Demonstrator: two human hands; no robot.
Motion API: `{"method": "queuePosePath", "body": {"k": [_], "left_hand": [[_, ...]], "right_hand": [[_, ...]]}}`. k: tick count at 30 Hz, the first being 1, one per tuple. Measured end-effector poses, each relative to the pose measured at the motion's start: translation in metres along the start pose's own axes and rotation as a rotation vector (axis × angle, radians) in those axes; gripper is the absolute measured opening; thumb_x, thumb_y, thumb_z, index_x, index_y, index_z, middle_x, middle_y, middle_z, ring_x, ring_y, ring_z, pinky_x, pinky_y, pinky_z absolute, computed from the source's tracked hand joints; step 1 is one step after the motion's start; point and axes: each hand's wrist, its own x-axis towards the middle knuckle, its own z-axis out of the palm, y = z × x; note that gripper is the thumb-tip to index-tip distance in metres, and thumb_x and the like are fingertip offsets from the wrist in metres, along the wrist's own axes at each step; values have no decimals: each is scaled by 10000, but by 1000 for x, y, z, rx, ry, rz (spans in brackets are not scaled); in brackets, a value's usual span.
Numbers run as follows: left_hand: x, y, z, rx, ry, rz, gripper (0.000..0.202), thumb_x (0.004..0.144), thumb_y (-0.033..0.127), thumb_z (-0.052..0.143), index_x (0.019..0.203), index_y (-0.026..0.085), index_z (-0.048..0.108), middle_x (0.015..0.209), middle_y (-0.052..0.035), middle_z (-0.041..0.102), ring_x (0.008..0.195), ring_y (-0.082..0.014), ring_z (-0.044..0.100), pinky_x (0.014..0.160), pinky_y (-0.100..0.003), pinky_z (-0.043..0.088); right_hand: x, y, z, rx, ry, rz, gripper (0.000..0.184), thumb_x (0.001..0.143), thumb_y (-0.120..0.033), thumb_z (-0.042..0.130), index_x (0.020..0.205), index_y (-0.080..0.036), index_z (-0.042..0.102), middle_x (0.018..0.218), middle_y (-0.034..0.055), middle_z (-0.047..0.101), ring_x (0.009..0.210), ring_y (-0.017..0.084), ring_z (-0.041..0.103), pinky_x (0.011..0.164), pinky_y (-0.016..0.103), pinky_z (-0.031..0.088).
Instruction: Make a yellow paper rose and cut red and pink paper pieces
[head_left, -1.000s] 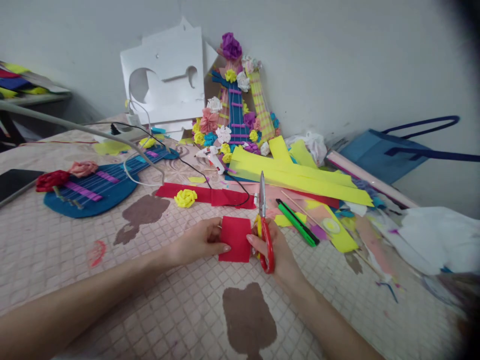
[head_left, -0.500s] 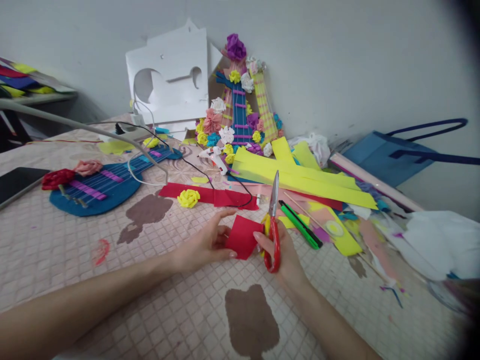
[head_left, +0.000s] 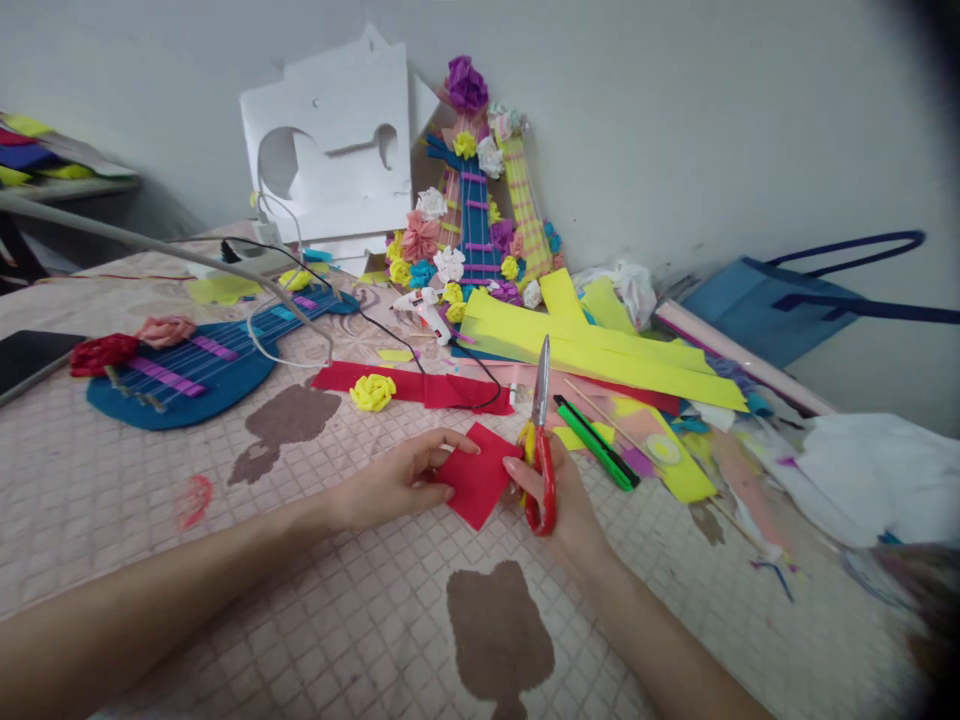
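Red piece [head_left: 478,480]: cornerwise between my hands, over the patterned tabletop [head_left: 337,620].
Left hand [head_left: 401,480]: thumb and fingers closed on the piece's left corner, forefinger at the upper edge.
Right hand [head_left: 576,512]: thumb pinching its right corner, scissors [head_left: 542,445] gripped too, blades together, pointing away from me.
Yellow flower [head_left: 373,393]: on the red strip [head_left: 454,392] beyond my hands.

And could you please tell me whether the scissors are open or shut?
The scissors look shut: their blades lie together as one narrow point beyond the right hand.
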Motion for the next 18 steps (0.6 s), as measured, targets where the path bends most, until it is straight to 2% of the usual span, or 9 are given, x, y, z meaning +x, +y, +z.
{"method": "queuePosePath", "body": {"k": [2, 4, 7, 12, 16, 18], "left_hand": [[0, -1, 1, 8, -11, 38, 301, 818, 173, 572, 1112, 180, 508, 1057, -55, 600, 905, -154, 563, 743, -267, 435], [1, -4, 2, 21, -31, 46, 263, 819, 200, 581, 1078, 169, 550, 1083, -66, 602, 969, -180, 564, 793, -290, 447], [2, -9, 2, 52, -30, 21, 316, 806, 208, 600, 1118, 175, 563, 1072, -62, 617, 975, -194, 573, 795, -300, 460], [2, -2, -9, -1, 25, 23, 396, 814, 203, 593, 1204, 200, 528, 1224, -77, 565, 1062, -209, 552, 849, -329, 456], [2, 5, -21, -20, 102, 85, 396, 793, 186, 625, 1182, 192, 550, 1281, -88, 526, 1133, -218, 510, 904, -338, 438], [1, 7, -26, -58, 122, 81, 412, 781, 179, 641, 1182, 194, 548, 1278, -90, 526, 1087, -210, 537, 872, -332, 458]], "right_hand": [[-2, -1, 1, -8, -1, -5, 388, 622, -314, 769, 835, -229, 456, 677, -77, 482, 512, 70, 443, 460, 195, 375], [-3, -2, 1, -16, -15, -4, 367, 639, -315, 756, 830, -228, 454, 682, -77, 477, 521, 69, 437, 468, 193, 375], [-4, -1, 1, -49, -24, 1, 358, 658, -334, 746, 836, -229, 453, 696, -73, 477, 516, 67, 434, 464, 195, 377], [-1, 3, -3, -84, -61, -39, 325, 708, -379, 717, 819, -223, 455, 721, -58, 495, 511, 63, 426, 447, 198, 339], [1, 3, -10, -93, -102, -32, 287, 753, -388, 683, 826, -229, 455, 660, -69, 432, 496, 63, 378, 432, 195, 288], [1, 0, -14, -124, -115, -31, 281, 761, -409, 670, 806, -228, 460, 622, -70, 399, 495, 72, 367, 451, 207, 301]]}}
